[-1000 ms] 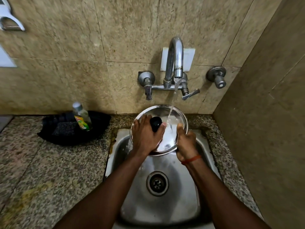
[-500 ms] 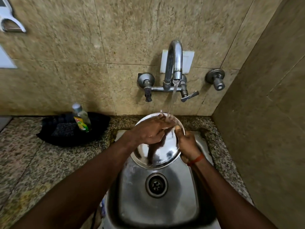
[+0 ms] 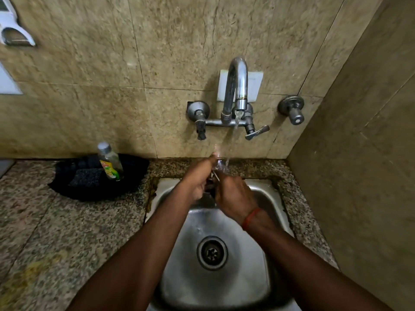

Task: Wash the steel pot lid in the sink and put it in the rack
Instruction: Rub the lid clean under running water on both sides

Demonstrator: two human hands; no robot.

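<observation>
1 square stainless-steel sink (image 3: 267, 194) lies under 2 hands, with 1 curved chrome wall tap (image 3: 235, 90) running water onto them and 1 clear soap bottle (image 3: 110, 162) well to their left. The round steel pot lid (image 3: 215, 175) stands edge-on, pressed between the left hand (image 3: 197, 178) and right hand (image 3: 233, 196). Both hands clasp it, fingers curled.

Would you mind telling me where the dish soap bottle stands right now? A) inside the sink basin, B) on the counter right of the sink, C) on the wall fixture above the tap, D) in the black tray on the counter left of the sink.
D: the dish soap bottle leans in the black tray on the counter, left of the sink.
</observation>
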